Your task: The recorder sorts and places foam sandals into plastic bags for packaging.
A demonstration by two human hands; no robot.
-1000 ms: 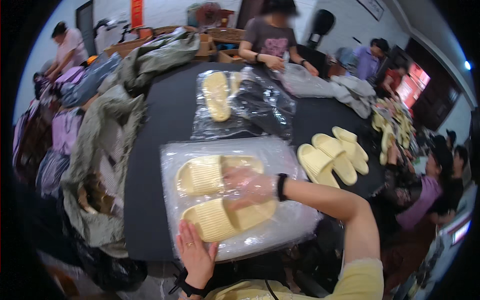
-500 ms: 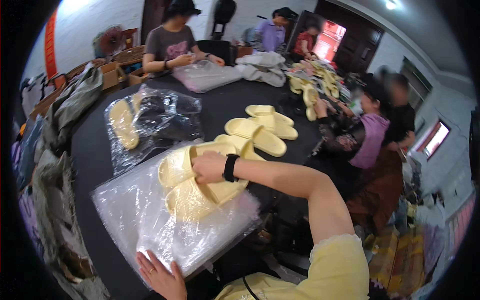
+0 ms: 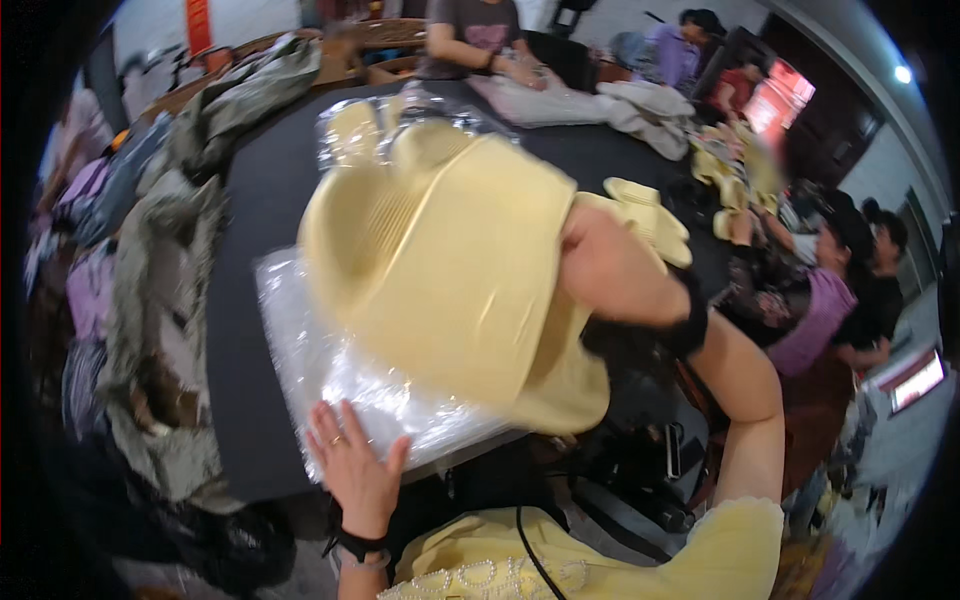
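My right hand grips a pair of pale yellow slippers by their open end, its fingertips hidden behind a strap. The pair is raised over the table, large in the picture and slightly blurred by motion. Under it lies a stack of clear plastic bags, partly covered from sight by the slippers. My left hand rests with spread fingers on the near edge of this stack and holds nothing.
Beyond the slippers, a clear bag with a yellow slipper lies on the dark table. More yellow slippers sit on the right. Several people work around the table. Grey-green sacks stand along the left side.
My right hand has lifted the slippers off the plastic stack toward me and turned them. My left hand stays on the stack's near edge. The whole view has shifted to the left.
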